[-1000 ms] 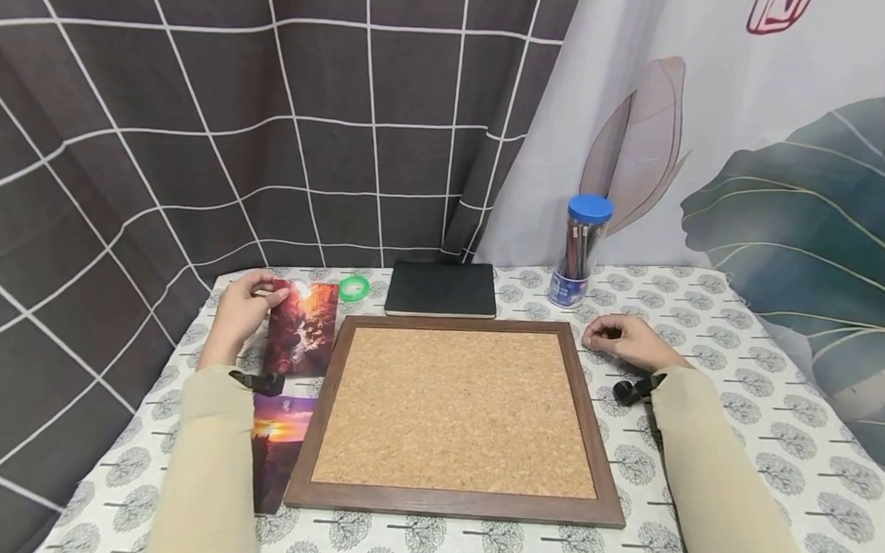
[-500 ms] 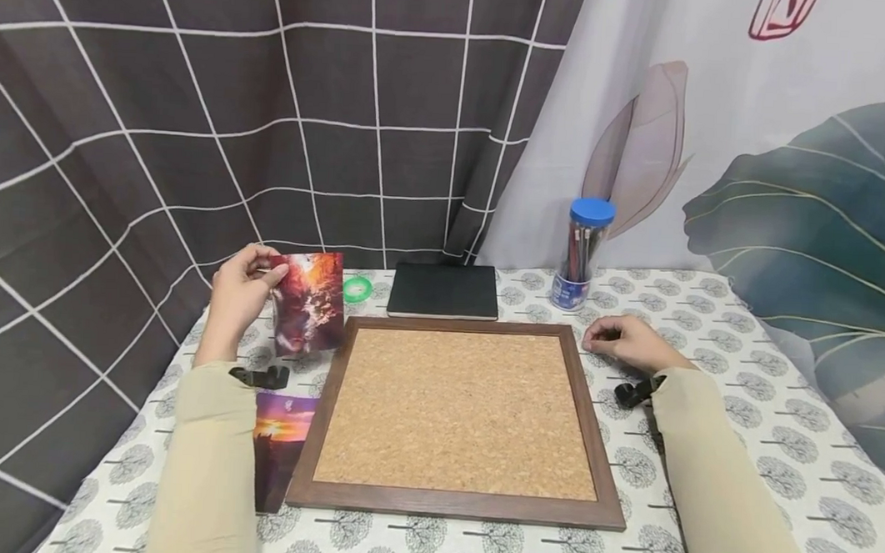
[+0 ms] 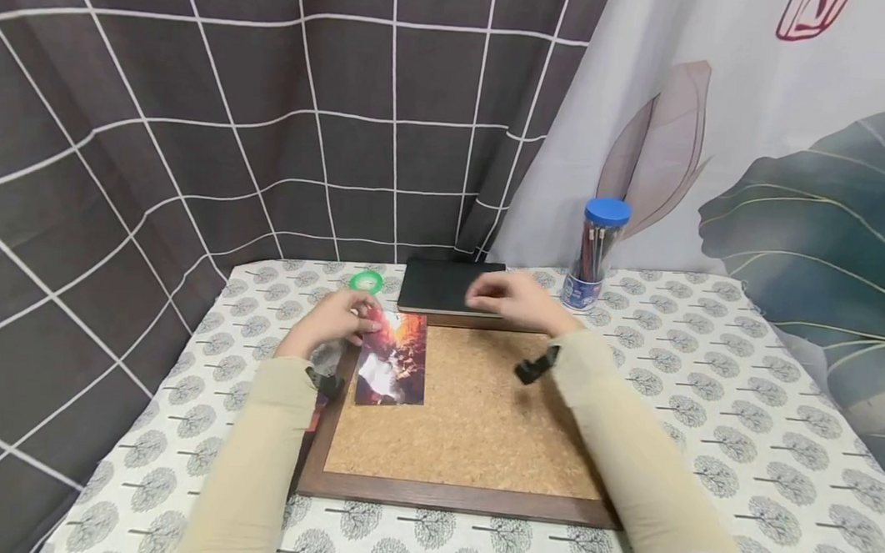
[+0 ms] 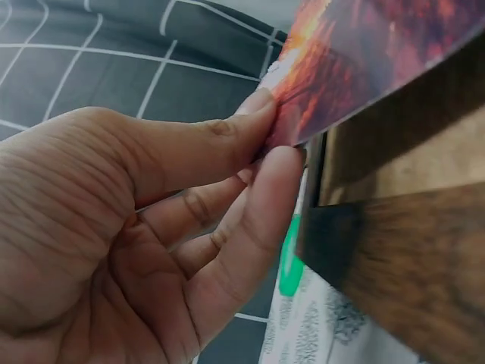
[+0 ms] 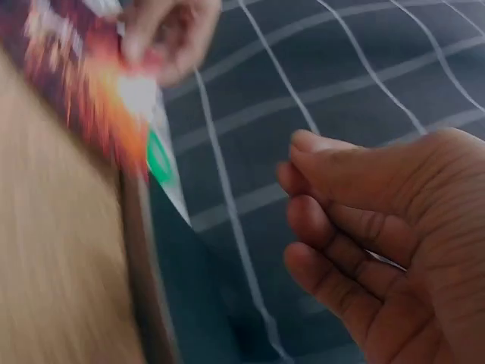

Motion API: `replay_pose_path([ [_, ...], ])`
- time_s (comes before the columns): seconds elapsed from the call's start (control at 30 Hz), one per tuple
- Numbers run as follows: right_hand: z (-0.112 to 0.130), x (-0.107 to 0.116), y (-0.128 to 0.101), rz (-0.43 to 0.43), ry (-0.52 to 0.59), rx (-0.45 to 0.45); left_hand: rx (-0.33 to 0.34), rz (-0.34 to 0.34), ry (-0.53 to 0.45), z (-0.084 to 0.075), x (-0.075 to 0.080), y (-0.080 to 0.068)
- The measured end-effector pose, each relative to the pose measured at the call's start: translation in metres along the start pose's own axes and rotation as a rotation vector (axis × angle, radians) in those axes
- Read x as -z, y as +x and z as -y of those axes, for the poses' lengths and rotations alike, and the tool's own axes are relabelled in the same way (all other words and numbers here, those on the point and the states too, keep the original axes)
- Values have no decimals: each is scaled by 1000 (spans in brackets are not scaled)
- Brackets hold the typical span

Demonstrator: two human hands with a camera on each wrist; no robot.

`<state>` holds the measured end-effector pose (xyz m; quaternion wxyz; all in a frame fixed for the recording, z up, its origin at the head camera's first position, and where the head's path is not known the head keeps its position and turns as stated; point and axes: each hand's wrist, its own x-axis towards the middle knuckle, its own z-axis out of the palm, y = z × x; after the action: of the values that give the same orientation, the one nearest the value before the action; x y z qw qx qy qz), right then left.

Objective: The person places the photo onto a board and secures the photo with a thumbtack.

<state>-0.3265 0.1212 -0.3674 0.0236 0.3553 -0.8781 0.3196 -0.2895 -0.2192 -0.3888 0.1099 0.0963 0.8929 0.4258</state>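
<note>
My left hand (image 3: 329,321) pinches a glossy photo print (image 3: 394,366) of a glowing red-orange scene by its upper left edge. In the left wrist view, the thumb and index finger (image 4: 276,189) grip its corner. The photo overlaps the upper left of the cork board (image 3: 494,434), which has a brown wooden frame (image 3: 461,496). Above the board's far edge, my right hand (image 3: 520,301) holds nothing, its fingers loosely curled. A second photo (image 3: 313,420) lies left of the board, mostly hidden by the left sleeve.
A black notebook (image 3: 438,285) lies behind the board, with a green tape roll (image 3: 366,282) to its left. A clear jar of pencils with a blue lid (image 3: 596,255) stands at the back right. Curtains hang behind the tree-patterned tablecloth (image 3: 706,399).
My left hand has lifted the red-orange photo off the tablecloth and carried it right, over the board. My right hand has moved from the tablecloth leftward, above the board's far edge.
</note>
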Motion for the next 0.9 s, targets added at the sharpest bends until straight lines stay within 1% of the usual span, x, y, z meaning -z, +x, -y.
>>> replay_pose_path([
  [0.07, 15, -26, 25, -1, 48, 11, 9, 14, 23, 3, -4, 1],
  [0.17, 27, -64, 48, -27, 149, -25, 4, 36, 44, 6, -9, 3],
  [0.23, 28, -87, 55, -35, 221, -60, 1, 52, 52, 7, -13, 4],
  [0.3, 26, -107, 57, -42, 281, -87, -11, 76, 77, 8, -16, 5],
  [0.4, 20, -126, 56, -71, 290, -90, -35, 75, 132, 10, -19, 7],
  [0.47, 15, -132, 54, -80, 275, -72, -42, 68, 166, 11, -21, 8],
  [0.53, 11, -135, 52, -68, 258, -50, -37, 62, 183, 13, -22, 10],
  [0.63, 8, -135, 51, -25, 230, -14, -15, 63, 178, 16, -24, 12],
  [0.77, 7, -132, 51, 17, 185, 18, -6, 64, 163, 16, -25, 13],
  [0.9, 7, -129, 51, 30, 152, 25, -2, 65, 158, 16, -25, 12],
])
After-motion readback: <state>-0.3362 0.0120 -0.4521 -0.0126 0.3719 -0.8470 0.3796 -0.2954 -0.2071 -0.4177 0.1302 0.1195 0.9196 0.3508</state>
